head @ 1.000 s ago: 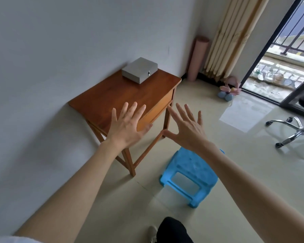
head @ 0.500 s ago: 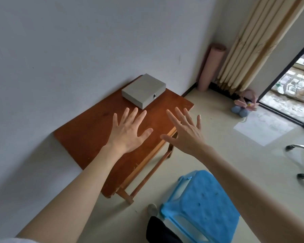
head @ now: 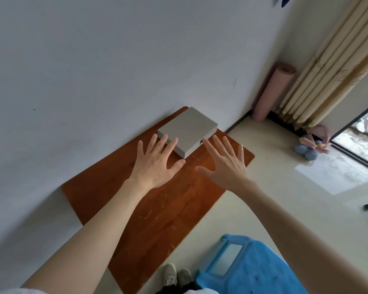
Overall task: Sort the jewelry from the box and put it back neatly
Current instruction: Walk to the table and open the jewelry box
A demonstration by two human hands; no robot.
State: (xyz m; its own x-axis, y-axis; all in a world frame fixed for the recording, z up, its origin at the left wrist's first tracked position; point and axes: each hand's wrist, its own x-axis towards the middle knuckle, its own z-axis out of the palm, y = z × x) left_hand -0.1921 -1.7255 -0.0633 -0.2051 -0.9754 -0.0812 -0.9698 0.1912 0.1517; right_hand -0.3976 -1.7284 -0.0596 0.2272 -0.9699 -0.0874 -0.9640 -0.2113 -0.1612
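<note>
A flat grey jewelry box lies closed at the far end of a brown wooden table, next to the white wall, with a small metal clasp on its front side. My left hand hovers over the table, palm down and fingers spread, its fingertips overlapping the box's near left corner. My right hand is held out beside it, fingers also spread, its fingertips close to the clasp. Neither hand holds anything. No jewelry is visible.
A blue plastic stool stands on the tiled floor at the table's right, near my shoes. A pink rolled mat leans in the corner by beige curtains. A plush toy lies by the glass door.
I have come closer to the table, so it and the box fill more of the view. Both spread hands have advanced from the table's near edge up to the box.
</note>
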